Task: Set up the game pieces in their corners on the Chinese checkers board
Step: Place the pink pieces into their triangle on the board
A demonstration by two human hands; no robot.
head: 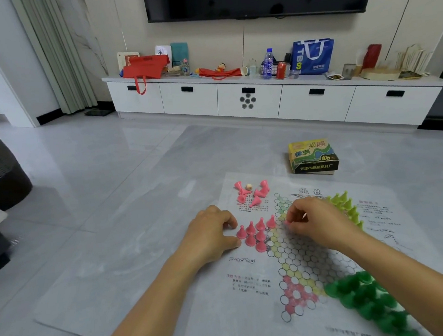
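Pink corner half filled on the board [300, 256], laid on the floor.

My right hand [316, 221] pinches a pink piece [287, 222] just right of the standing pieces [256, 233]. My left hand [214, 236] curls beside them, its hold unclear. Spare pieces [253, 194] lie beyond both hands. Next, I judge, it must be seated upright without toppling its neighbours.

Both bare forearms reach in from the near edge, angled toward each other as they run to the far middle. The left hand [214, 234] lies palm down with its knuckles up, fingers [229, 221] curled under and thumb stretched out to the right; whether they touch anything is hard to tell from here. The right hand [315, 219] sits just to its right, apart from it. Its fingers [294, 215] are bunched against the thumb and pinch a small pink piece [287, 223] at the tips.
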